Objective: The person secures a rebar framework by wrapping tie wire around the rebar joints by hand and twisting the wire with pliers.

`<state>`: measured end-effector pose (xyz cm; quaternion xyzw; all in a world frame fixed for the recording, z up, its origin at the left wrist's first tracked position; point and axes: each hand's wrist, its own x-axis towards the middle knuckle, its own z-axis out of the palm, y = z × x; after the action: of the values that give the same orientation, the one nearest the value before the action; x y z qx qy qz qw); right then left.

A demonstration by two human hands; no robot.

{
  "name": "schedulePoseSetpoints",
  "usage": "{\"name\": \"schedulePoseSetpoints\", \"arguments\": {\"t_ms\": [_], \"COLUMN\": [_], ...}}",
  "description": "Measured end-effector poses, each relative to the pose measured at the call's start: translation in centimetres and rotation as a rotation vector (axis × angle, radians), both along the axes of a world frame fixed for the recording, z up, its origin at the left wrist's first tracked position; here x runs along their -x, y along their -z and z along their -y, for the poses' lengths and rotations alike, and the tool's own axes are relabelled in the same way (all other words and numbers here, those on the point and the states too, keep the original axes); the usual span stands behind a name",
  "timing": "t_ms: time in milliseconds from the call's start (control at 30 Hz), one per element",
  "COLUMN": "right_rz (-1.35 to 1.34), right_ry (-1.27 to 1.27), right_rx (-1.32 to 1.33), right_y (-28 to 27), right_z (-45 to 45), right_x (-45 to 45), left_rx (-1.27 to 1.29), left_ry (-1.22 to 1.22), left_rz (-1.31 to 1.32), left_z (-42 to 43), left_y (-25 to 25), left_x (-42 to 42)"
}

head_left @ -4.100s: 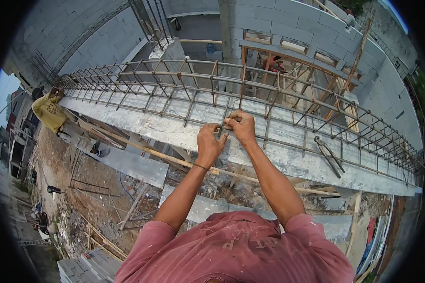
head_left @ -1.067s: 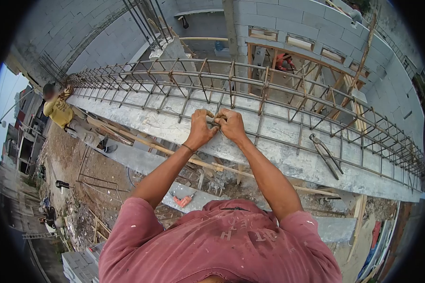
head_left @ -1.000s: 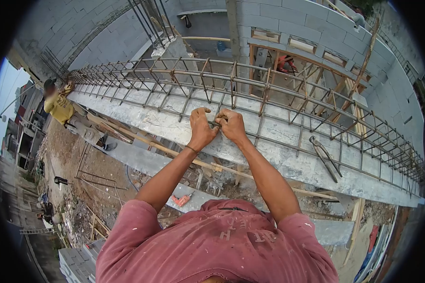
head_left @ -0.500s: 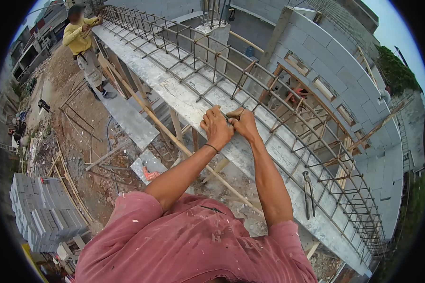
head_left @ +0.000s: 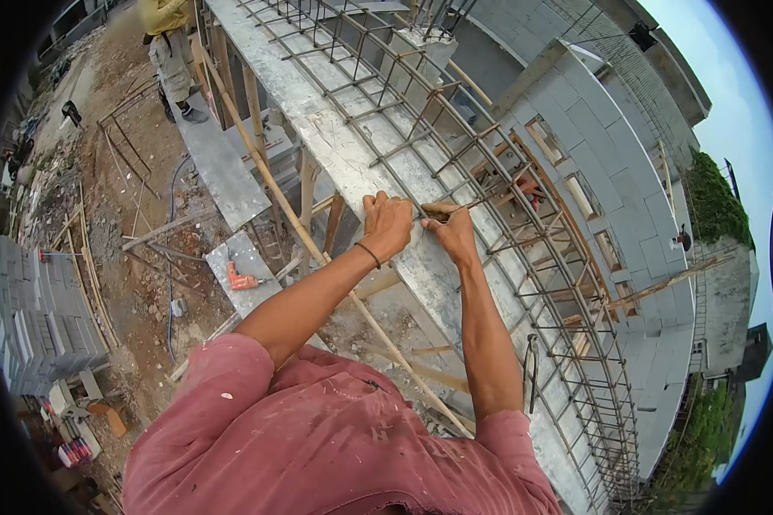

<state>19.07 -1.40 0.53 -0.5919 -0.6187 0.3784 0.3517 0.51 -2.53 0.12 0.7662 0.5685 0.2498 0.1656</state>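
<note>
My left hand [head_left: 388, 227] is closed, its fingers curled at the near edge of the rebar cage [head_left: 395, 154]. Close beside it, my right hand [head_left: 453, 233] has thumb and fingers pressed together over a bar of the cage. Something thin and dark shows between the two hands, but its kind is too small to tell. The cage lies along a pale, stained formwork board [head_left: 343, 146] that runs diagonally away from me. A pair of long-handled pincers [head_left: 531, 371] rests on the board and bars, right of my right forearm.
A co-worker [head_left: 173, 60] in a yellow top stands at upper left on a plank [head_left: 219, 176]. An orange power drill [head_left: 241, 276] lies on a lower board. A bamboo pole [head_left: 270, 184] runs below the formwork. Grey blocks [head_left: 60, 309] are stacked at left; a block wall [head_left: 601, 129] rises at right.
The view has shifted, so the co-worker's head is now out of frame and more shows at right. My hands stay at the cage's near edge, slightly farther apart.
</note>
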Motion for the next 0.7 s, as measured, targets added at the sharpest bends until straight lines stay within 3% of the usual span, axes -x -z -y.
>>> {"name": "schedulePoseSetpoints", "arguments": {"t_ms": [33, 100, 200, 433, 633, 700], "right_rz": [0.014, 0.019, 0.014, 0.058, -0.026, -0.117], "right_ry": [0.004, 0.015, 0.052, 0.155, 0.344, 0.342], "right_rx": [-0.022, -0.03, -0.048, -0.2, -0.172, -0.142], "right_y": [0.3, 0.0, 0.0, 0.3, 1.0, 0.8], "right_z": [0.1, 0.4, 0.7, 1.7, 1.5, 1.4], "right_x": [0.0, 0.1, 0.4, 0.4, 0.5, 0.6], "left_rx": [-0.005, -0.082, -0.221, -0.238, -0.2, -0.398], "left_ry": [0.001, 0.073, 0.117, 0.142, 0.209, 0.237], "left_rz": [0.001, -0.241, -0.27, -0.283, 0.044, 0.15], "left_z": [-0.5, -1.3, -0.8, -1.6, -1.2, -1.1], "left_y": [0.3, 0.3, 0.5, 2.7, 0.6, -0.7], "left_x": [-0.3, -0.8, -1.0, -1.2, 0.2, 0.6]}}
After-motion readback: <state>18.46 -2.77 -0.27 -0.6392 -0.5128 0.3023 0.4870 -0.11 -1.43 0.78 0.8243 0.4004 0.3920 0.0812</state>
